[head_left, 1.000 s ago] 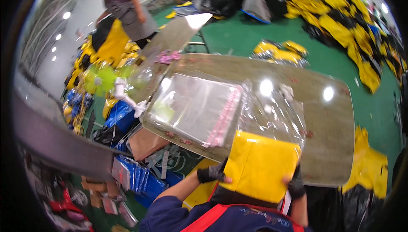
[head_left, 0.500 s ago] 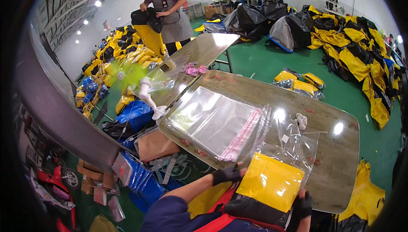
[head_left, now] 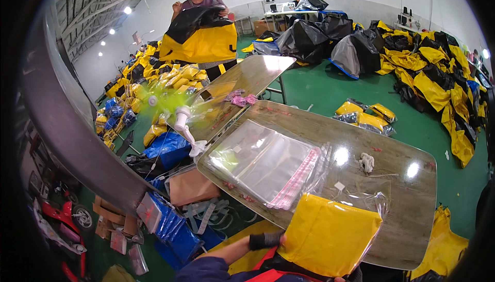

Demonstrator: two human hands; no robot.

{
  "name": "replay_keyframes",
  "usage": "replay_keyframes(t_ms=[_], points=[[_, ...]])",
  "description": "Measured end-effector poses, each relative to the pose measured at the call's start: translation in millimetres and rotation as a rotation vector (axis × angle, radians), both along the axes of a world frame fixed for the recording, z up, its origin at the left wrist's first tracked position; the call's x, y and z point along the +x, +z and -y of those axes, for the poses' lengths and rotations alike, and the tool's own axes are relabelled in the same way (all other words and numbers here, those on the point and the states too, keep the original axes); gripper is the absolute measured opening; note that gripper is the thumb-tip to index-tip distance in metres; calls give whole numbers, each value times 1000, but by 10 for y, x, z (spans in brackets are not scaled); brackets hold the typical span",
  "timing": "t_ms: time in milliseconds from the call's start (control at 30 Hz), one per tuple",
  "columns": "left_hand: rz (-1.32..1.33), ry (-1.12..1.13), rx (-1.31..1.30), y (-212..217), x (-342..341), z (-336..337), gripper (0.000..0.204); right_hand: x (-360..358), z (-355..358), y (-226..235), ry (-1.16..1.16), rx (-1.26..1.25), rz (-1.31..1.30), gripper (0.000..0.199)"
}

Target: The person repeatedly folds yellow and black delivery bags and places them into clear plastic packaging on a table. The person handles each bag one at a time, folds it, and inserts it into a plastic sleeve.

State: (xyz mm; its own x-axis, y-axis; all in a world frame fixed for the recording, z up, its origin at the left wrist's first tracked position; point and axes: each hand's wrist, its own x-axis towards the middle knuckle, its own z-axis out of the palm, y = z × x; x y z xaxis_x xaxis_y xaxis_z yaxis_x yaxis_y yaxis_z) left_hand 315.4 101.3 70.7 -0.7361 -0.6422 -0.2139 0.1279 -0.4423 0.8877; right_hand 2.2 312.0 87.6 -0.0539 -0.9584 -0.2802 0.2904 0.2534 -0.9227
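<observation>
A folded yellow and black sheet bundle [head_left: 330, 235] is tilted at the table's near edge, its yellow face toward me. A clear plastic bag [head_left: 379, 202] shows around its far and right edges; how far the bag covers it is hard to tell. My left hand [head_left: 269, 239], in a black fingerless glove, grips the bundle's left edge. At the lower border my right hand [head_left: 346, 278] holds the bundle's bottom edge, with most of its fingers hidden. Left of the bundle lies a stack of clear plastic bags [head_left: 268, 158] with pink-checked edges.
My table [head_left: 397, 179] bears a crumpled white scrap [head_left: 366, 163]. A green fan [head_left: 165, 101] spins by a second table [head_left: 263, 70]. Beyond it a co-worker [head_left: 211, 1] holds up a yellow-black sheet [head_left: 201, 39]. Packed bundles [head_left: 363, 114] lie on the green floor.
The bundle has come up and tilted, hiding its black lower part, and the clear bag has drawn in around it. My right hand moved down toward the border. The co-worker's sheet has been spread and raised.
</observation>
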Motion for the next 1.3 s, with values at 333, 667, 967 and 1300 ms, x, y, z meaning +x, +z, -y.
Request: replay_keyframes(t_ms=[333, 667, 967, 1300], points=[[161, -314, -173, 723, -254, -160, 84, -297, 329, -39, -265, 288, -269, 66], [291, -149, -43, 1424, -345, 466, 54, -249, 742, 291, -4, -63, -9, 65], [72, -232, 24, 364, 33, -355, 70, 144, 5, 230, -80, 365, 171, 87], [329, -440, -291, 45, 97, -218, 56, 211, 162, 701, -18, 193, 163, 89]])
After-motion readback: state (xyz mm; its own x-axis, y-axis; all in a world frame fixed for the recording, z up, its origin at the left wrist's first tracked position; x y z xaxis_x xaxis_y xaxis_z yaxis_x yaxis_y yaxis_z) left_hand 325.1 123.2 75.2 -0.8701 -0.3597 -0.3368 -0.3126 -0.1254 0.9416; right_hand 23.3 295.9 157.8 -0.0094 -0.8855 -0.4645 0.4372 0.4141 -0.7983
